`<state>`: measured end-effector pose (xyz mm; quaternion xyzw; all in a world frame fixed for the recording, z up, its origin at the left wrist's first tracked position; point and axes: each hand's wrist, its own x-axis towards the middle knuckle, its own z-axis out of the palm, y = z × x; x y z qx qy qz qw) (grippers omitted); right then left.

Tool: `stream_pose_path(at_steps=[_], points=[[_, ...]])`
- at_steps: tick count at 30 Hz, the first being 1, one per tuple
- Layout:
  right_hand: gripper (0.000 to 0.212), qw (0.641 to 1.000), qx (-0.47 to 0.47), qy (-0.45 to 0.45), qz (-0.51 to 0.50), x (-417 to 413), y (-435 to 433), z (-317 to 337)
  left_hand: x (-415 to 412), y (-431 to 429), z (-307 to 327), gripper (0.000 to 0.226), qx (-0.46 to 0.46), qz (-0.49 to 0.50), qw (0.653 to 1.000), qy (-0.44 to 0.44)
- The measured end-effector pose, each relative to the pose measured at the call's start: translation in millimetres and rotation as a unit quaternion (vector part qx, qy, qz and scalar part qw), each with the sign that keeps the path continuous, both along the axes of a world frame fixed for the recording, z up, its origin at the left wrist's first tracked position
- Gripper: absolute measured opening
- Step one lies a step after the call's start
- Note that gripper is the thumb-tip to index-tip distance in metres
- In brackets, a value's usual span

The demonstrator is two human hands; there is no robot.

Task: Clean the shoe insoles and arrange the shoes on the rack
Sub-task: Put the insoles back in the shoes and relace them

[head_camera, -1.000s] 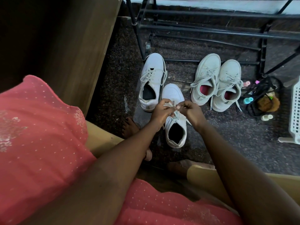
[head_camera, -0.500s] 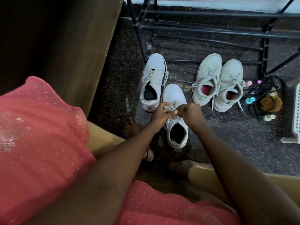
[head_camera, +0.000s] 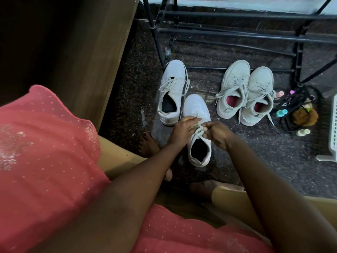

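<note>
Change: since half a second ago the right hand (head_camera: pixel 218 135) has drawn slightly down and right, away from the left hand (head_camera: pixel 182 127), so a short loop of lace (head_camera: pixel 199 129) now shows between them.
Left hand: centre of the frame, with its fingertips bunched and pinching the lace; a ring sits on one finger.
Right hand: just right of the left hand, with its fingers curled and its thumb and fingertips pinching the same lace.
Near shoe (head_camera: pixel 196 106): white, flat on the dark speckled floor (head_camera: pixel 246 148) at the centre of the frame, toe pointing up the frame, dark inside.
Second white shoe (head_camera: pixel 173 79): just to the upper left of the near shoe, laces loose, dark insole showing.
Pale pair (head_camera: pixel 235 79): right of centre, side by side and touching, with pink insoles and trailing laces.
Rack (head_camera: pixel 237 32): black metal bars across the top of the frame; all four shoes stand on the floor in front of it.
Right edge: a black wire basket (head_camera: pixel 291 103) holding small coloured bottles, with a white plastic basket (head_camera: pixel 334 125) beside it.
Left side: a wooden panel (head_camera: pixel 94 52) at the upper left and a pink dotted garment (head_camera: pixel 45 152) below it.
Bare foot (head_camera: pixel 147 145): just left of the near shoe.
</note>
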<state>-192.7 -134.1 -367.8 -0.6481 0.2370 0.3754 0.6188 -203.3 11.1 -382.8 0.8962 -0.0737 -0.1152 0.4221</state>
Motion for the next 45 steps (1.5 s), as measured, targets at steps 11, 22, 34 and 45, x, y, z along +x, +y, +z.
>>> stream_pose_path(at_steps=[11,22,34,45], points=[[0.023,0.989,-0.089,-0.048,-0.109,7,0,8,-8,-9,4,0.028,-0.311,0.254,0.892,0.209],[0.015,0.906,-0.384,-0.176,0.033,-4,-23,2,-20,14,-12,0.03,-0.256,0.414,0.831,0.269],[0.012,0.891,-0.414,-0.184,0.036,-4,-18,-3,-13,21,-35,0.037,-0.226,0.48,0.804,0.268],[0.035,0.943,-0.285,-0.01,0.172,-30,-9,5,-44,19,-40,0.059,-0.102,0.264,0.836,0.471]])
